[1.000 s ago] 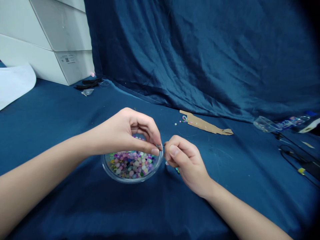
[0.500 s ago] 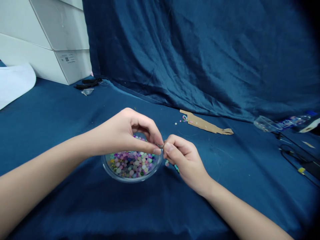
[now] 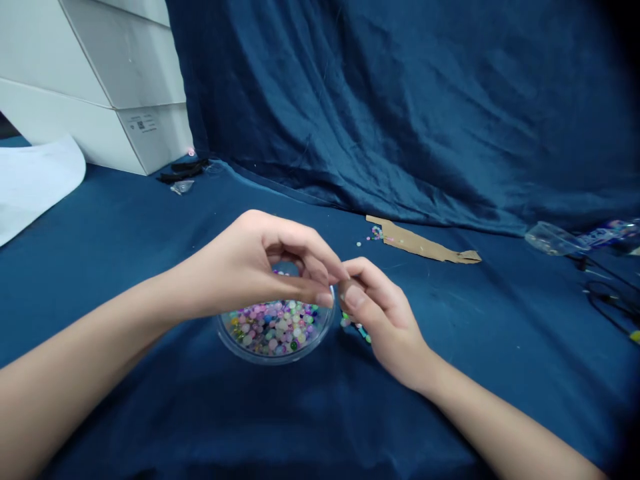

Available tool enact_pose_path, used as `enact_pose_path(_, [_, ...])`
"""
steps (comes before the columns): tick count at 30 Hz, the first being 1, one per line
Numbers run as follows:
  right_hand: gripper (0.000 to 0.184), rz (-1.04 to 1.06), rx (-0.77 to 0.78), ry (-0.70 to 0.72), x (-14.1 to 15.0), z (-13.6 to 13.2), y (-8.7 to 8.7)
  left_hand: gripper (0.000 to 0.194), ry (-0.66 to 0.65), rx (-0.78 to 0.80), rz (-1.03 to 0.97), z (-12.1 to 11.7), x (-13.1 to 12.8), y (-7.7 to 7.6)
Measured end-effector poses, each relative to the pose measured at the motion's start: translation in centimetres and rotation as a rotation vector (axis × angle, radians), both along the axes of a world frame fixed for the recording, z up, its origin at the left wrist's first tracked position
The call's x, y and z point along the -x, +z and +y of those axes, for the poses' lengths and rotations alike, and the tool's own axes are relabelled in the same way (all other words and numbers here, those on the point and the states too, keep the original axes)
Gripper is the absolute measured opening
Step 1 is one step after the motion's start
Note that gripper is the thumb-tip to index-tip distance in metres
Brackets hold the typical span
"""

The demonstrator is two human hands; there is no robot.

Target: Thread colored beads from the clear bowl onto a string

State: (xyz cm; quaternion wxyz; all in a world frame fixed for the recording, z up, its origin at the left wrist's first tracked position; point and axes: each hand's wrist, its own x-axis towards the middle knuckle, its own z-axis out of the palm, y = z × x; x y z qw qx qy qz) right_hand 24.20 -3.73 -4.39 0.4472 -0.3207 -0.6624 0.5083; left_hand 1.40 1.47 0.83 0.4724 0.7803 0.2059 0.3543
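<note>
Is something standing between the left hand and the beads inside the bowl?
Nothing visible blocks the way: the left hand hovers above the bowl, with the beads showing below it. The right hand is beside the bowl.

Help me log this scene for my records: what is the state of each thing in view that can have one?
left hand: thumb and index fingertips apart
right hand: thumb against curled fingers, anything inside hidden
clear round plastic bowl: uncovered
multicoloured round beads: loose in the bowl
brown cardboard strip: ragged-edged, right end creased
white cardboard boxes: stacked
blue cloth backdrop: hanging, creased
thin black cables: looped
</note>
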Motion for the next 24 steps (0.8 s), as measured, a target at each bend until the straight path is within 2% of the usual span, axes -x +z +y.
enact_pose_path(3, [0.024,-0.101,-0.146,0.034,-0.3,0.1,0.3,0.012,0.0,-0.057,-0.002,-0.8,-0.1,0.7])
enact_pose_path(5, [0.03,-0.141,-0.267,0.004,-0.4,0.3,0.4,0.009,0.034,-0.133,0.053,-0.9,0.1,1.2])
enact_pose_path(8, [0.033,-0.083,-0.324,-0.1,-0.3,0.6,0.2,0.008,0.095,-0.352,0.283,-0.4,1.3,1.4])
enact_pose_path(11, [0.036,0.09,-0.247,-0.198,-0.1,1.0,-0.3,0.006,0.156,-0.561,0.646,0.4,3.0,0.9])
enact_pose_path(15, [0.035,0.236,-0.09,-0.228,-0.1,1.4,-0.6,0.005,0.152,-0.604,0.977,0.9,3.9,-0.2])
enact_pose_path(19, [0.035,0.267,-0.008,-0.192,-0.2,1.4,-0.4,0.012,0.158,-0.595,1.065,0.6,2.9,-0.5])
enact_pose_path(24, [0.037,0.274,0.039,-0.159,-0.2,1.3,-0.5,0.01,0.207,-0.592,1.107,0.5,1.9,-0.8])
